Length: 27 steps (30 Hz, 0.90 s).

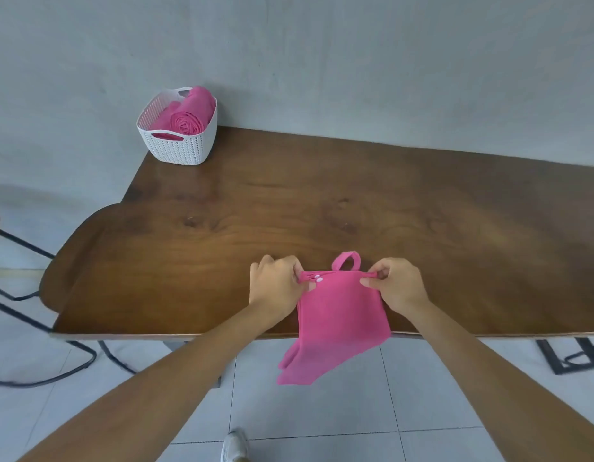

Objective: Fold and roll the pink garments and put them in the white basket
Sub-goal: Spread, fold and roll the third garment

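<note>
At the near edge of the surface (322, 211), our left hand (277, 285) and right hand (397, 285) pinch the pink garment's (339, 315) top corners, and its overhanging hem could drag it floorward if either pinch slackens.

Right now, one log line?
left hand: pinches pink garment | right hand: pinches same | garment: overhangs table edge | white basket: holds rolled garment

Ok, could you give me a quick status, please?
Left hand, right hand each pinch a top corner of pink garment. Lower part hangs off table. White basket holds rolled garments; nothing in the way.
</note>
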Each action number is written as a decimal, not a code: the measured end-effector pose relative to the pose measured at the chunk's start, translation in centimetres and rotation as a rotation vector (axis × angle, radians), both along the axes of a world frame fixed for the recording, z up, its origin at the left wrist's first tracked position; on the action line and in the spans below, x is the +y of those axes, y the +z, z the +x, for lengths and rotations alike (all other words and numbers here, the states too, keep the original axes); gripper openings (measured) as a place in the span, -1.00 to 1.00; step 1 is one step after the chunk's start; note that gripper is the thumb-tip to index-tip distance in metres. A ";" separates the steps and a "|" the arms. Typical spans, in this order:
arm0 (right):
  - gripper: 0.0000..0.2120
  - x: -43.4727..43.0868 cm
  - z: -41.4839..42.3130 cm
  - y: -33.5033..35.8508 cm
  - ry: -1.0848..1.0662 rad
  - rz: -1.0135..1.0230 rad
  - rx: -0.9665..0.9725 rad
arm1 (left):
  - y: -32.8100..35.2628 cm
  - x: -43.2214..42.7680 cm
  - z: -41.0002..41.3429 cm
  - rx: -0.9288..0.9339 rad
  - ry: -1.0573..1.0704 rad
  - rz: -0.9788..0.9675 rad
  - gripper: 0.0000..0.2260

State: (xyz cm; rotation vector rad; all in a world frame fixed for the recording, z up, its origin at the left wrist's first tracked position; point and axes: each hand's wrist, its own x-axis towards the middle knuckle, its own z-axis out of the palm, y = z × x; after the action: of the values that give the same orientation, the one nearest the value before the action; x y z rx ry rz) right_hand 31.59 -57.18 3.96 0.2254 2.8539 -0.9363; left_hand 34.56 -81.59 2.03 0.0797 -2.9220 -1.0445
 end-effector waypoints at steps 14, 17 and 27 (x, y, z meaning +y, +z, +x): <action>-0.83 1.0 -9.8 0.1 -0.074 0.060 -0.145 | 0.3 0.8 -10.6 -0.088 -0.003 -0.109 -0.59; -0.80 1.4 -12.6 0.1 -0.085 0.071 -0.165 | 0.6 1.0 -13.1 -0.126 0.007 -0.120 -0.58; -0.74 1.8 -21.5 0.5 -0.072 0.113 -0.140 | 1.2 2.1 -21.9 -0.224 0.129 -0.183 -0.58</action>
State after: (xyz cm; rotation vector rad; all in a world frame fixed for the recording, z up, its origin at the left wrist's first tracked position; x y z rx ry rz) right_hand 10.05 -55.41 4.44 0.3917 2.7873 -0.7398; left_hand 12.68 -79.48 3.25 0.3976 -3.1441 -0.7931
